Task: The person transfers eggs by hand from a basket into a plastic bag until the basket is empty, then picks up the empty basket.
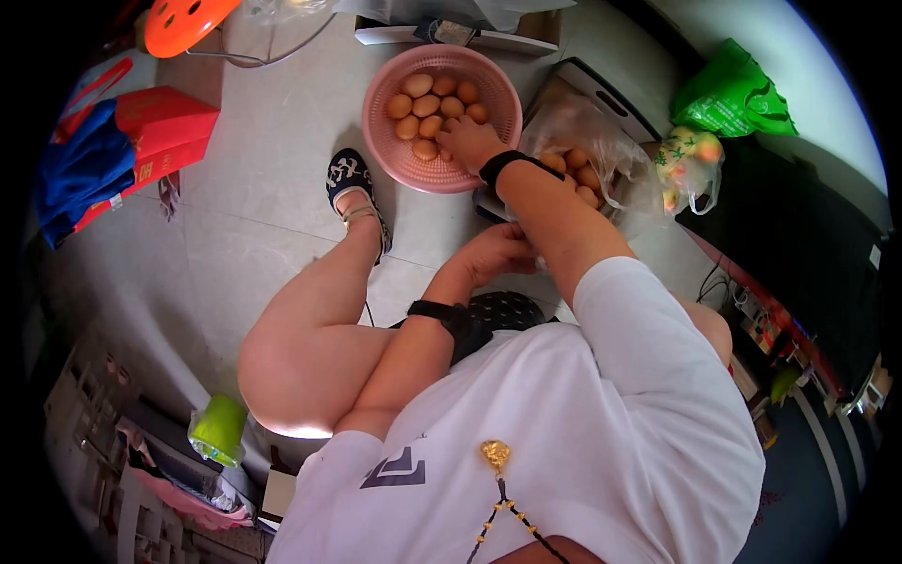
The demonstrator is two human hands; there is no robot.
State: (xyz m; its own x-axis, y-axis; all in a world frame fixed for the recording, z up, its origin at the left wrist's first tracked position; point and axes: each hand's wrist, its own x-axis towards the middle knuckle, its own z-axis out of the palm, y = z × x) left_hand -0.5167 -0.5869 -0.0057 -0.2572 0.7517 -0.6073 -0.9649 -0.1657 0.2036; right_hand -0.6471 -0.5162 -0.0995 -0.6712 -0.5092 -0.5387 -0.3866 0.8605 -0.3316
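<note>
A pink plastic basket [376, 150] stands on the floor with several brown eggs [426, 105] inside it. My right hand [473, 143] reaches into its near right side, fingers curled down around an egg [447, 155] that they partly cover. Under my right forearm, my left hand [498, 252] is closed near my lap; its fingertips are partly hidden, and what they grip cannot be made out. To the right of the basket, a clear plastic bag [615, 155] lies open with more brown eggs [584, 177] in it, partly behind my right arm.
A patterned bag of round fruit [691, 160] and a green bag [738, 94] lie at right, beside a dark box [601, 94]. At left are a red gift bag [169, 127] and an orange stool [188, 23]. My shoe [352, 179] rests just left of the basket.
</note>
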